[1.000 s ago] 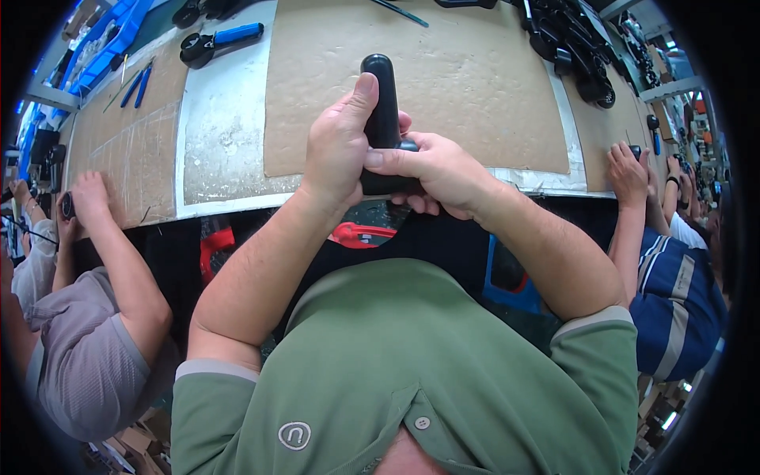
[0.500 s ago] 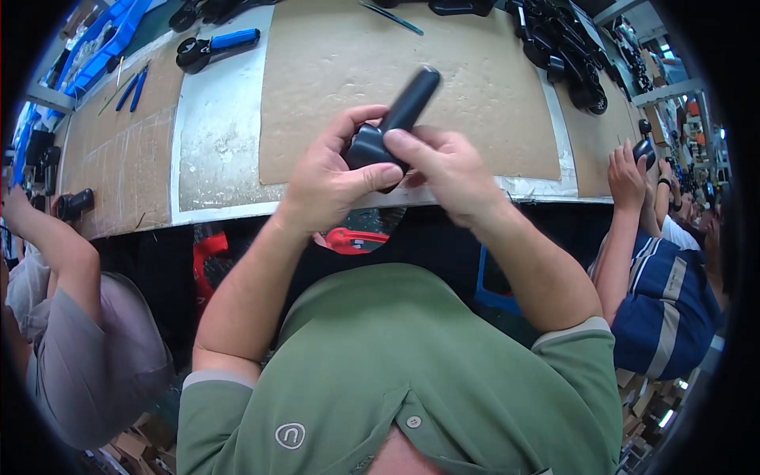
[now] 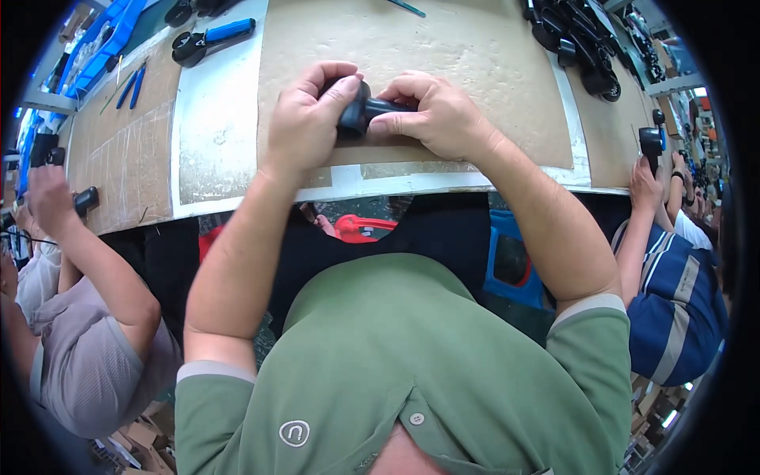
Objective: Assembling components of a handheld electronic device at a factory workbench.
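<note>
A black plastic handheld device point(image 3: 354, 112) with a rounded head and a round handle lies on its side just over the cardboard sheet point(image 3: 491, 87). My left hand point(image 3: 305, 123) is closed around the head, thumb on top, hiding much of it. My right hand point(image 3: 435, 115) grips the handle, which points right; its fingers and thumb cover the far end.
A similar device with a blue handle point(image 3: 228, 31) lies far left, near blue-handled pliers point(image 3: 133, 89). Several black devices point(image 3: 582, 47) are piled far right. A thin teal tool point(image 3: 407, 8) lies at the back. Co-workers' hands point(image 3: 647, 186) are busy on both sides.
The device has swung from upright, handle pointing up and right, to lying level. Both hands moved farther over the table; my right hand shifted from the head to the handle.
</note>
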Demonstrator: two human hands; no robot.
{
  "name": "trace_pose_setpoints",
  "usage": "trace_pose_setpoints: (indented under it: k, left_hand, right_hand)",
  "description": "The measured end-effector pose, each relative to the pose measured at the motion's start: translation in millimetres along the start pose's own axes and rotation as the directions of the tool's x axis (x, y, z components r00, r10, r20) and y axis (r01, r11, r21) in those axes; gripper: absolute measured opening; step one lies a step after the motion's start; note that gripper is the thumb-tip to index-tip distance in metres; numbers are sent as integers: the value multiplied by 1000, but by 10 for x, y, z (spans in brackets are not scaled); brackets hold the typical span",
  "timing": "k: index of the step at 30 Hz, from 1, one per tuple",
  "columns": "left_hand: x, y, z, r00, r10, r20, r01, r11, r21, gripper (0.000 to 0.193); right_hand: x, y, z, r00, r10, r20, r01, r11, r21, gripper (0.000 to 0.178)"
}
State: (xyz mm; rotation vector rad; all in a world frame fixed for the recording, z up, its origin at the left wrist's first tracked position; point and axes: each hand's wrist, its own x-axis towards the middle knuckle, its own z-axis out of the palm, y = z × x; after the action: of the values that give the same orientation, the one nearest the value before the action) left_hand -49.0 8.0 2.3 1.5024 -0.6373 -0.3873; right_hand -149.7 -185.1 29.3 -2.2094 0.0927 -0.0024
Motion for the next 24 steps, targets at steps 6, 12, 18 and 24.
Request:
trace_pose_setpoints:
  k: [6,12,18,24]
  left_hand:
    - [-149,114,337,952,-8,-307,61,985,164,31]
    - [-133,70,375,923,32,-383,42,982,184,44]
    - [-121,114,397,916,-20,-400,76,990,123,51]
    - [-8,134,344,929,-67,-364,119,985,122,50]
  right_hand:
    - [-43,26,108,994,105,-22,-96,961,261,28]
    - [-23,76,117,993,118,-11,-108,944,310,25]
    - [-15,36,112,995,69,-71,-52,974,222,27]
    - [-23,115,262,984,50,-172,11,943,334,32]
